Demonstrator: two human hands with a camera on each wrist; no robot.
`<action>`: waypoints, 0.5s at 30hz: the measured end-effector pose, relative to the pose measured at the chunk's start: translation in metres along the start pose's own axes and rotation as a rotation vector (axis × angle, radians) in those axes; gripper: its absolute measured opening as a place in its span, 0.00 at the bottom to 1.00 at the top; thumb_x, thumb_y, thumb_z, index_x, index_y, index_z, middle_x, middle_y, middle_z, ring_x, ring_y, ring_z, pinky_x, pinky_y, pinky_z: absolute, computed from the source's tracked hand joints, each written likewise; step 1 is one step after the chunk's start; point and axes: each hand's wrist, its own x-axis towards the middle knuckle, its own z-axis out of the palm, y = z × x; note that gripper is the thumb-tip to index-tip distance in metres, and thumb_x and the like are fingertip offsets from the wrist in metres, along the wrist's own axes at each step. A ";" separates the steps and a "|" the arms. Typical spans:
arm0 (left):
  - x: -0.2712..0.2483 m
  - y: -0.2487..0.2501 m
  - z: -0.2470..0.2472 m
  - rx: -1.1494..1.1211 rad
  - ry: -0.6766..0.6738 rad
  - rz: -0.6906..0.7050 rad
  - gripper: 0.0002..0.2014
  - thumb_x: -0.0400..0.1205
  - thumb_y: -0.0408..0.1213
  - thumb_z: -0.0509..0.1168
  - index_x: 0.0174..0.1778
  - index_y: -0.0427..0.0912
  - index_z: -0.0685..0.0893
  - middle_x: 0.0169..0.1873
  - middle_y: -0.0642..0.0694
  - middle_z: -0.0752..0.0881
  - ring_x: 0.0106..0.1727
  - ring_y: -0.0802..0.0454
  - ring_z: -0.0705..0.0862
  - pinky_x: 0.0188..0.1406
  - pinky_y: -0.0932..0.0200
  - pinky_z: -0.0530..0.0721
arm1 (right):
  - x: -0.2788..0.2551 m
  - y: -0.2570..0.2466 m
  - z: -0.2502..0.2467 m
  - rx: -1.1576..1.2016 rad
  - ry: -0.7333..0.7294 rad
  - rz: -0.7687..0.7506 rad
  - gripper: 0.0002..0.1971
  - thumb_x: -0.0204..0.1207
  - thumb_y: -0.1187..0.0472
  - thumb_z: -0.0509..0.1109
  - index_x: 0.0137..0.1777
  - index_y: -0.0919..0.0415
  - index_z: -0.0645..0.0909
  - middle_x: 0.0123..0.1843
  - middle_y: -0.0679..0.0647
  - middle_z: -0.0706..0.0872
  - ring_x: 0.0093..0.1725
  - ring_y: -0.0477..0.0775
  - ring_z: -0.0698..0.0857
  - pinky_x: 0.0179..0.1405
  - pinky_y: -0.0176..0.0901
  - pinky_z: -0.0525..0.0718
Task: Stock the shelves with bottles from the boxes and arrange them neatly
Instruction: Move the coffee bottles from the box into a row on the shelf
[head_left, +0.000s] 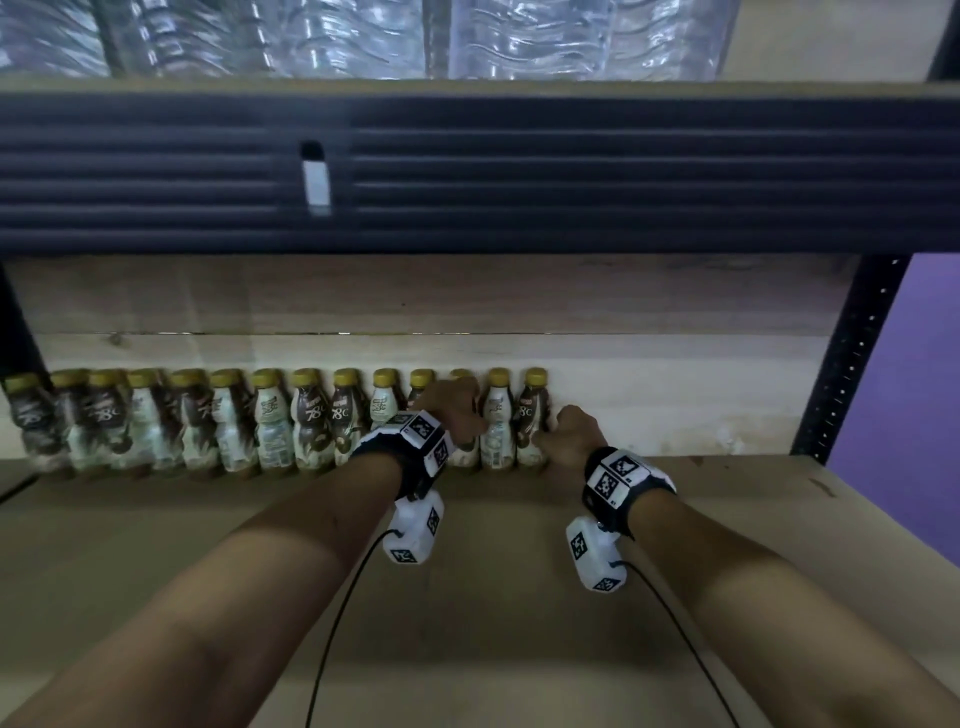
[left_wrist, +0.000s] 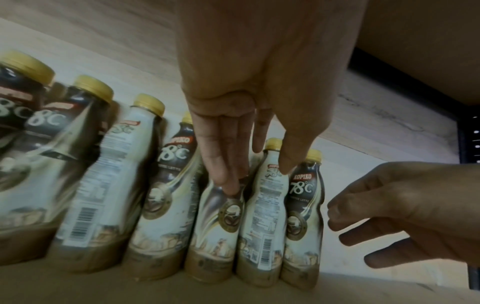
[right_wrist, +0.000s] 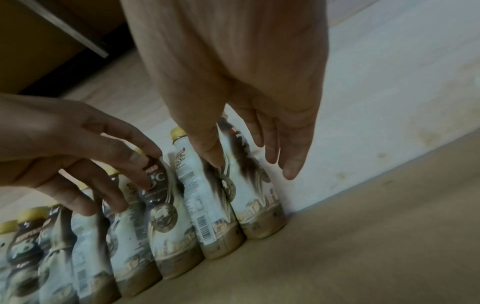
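A row of coffee bottles (head_left: 270, 421) with yellow caps stands along the back wall of the wooden shelf (head_left: 467, 597). My left hand (head_left: 452, 410) reaches over the third bottle from the right (left_wrist: 221, 226). Its straight fingertips (left_wrist: 230, 188) touch that bottle's shoulder. My right hand (head_left: 566, 431) is at the row's right end. In the right wrist view its thumb lies against the rightmost bottle (right_wrist: 254, 197), and its fingers (right_wrist: 291, 172) hang straight just right of it. Neither hand grips a bottle.
The dark ribbed beam of the upper shelf (head_left: 467, 171) hangs low over the row, with clear water bottles (head_left: 519, 36) above it. A black upright post (head_left: 852, 358) bounds the right side. Bare shelf lies right of the last bottle (head_left: 675, 431) and in front of the row.
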 end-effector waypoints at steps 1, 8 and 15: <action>-0.007 -0.004 0.001 0.008 -0.015 0.032 0.22 0.80 0.46 0.68 0.66 0.39 0.76 0.61 0.39 0.81 0.59 0.38 0.81 0.54 0.48 0.82 | -0.006 -0.002 0.001 -0.028 0.002 -0.006 0.10 0.77 0.57 0.72 0.41 0.58 0.75 0.45 0.55 0.81 0.49 0.58 0.81 0.41 0.42 0.76; -0.064 -0.034 -0.004 0.009 -0.135 0.113 0.20 0.80 0.44 0.69 0.64 0.35 0.81 0.62 0.37 0.80 0.61 0.42 0.81 0.54 0.57 0.78 | -0.058 -0.032 0.020 -0.329 -0.077 -0.055 0.20 0.80 0.55 0.69 0.68 0.62 0.77 0.64 0.63 0.84 0.61 0.63 0.83 0.52 0.45 0.80; -0.150 -0.099 -0.014 -0.013 -0.205 0.138 0.20 0.80 0.43 0.70 0.67 0.40 0.81 0.67 0.41 0.81 0.65 0.43 0.80 0.56 0.59 0.78 | -0.128 -0.079 0.062 -0.524 -0.104 -0.070 0.20 0.83 0.56 0.67 0.71 0.66 0.76 0.66 0.65 0.82 0.61 0.64 0.83 0.56 0.50 0.82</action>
